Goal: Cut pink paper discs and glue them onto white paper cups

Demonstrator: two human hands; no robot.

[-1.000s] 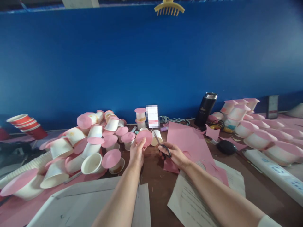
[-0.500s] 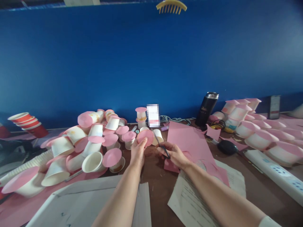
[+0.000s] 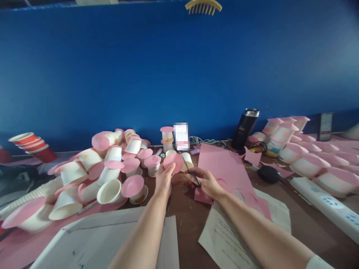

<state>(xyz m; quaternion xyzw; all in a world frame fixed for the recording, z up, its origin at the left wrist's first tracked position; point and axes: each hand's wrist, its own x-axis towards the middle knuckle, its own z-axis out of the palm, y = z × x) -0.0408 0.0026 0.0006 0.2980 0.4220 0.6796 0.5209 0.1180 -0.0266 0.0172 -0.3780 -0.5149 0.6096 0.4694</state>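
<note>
Near the middle of the table, my left hand [image 3: 165, 178] pinches a round pink paper disc [image 3: 172, 163] between thumb and fingers. Part of the disc is hidden behind my thumb. A pair of dark scissors [image 3: 191, 172] is in my right hand [image 3: 205, 182], the blades pointing up and away beside the disc's right edge. Just behind the scissors lies a white paper cup [image 3: 187, 161] on its side. Pink paper sheets [image 3: 221, 162] with cut edges lie right of and under my right hand.
Many white cups with pink discs [image 3: 133, 186] crowd the left side; more capped cups [image 3: 308, 164] stand at the right. A black thermos [image 3: 244, 129], a power strip [image 3: 327, 203], stacked red cups [image 3: 33, 145], a white board [image 3: 103, 235] and a printed sheet [image 3: 227, 239] surround my arms.
Almost nothing differs. The pink disc and my left hand have shifted very slightly to the right; the scissors stay in my right hand beside it.
</note>
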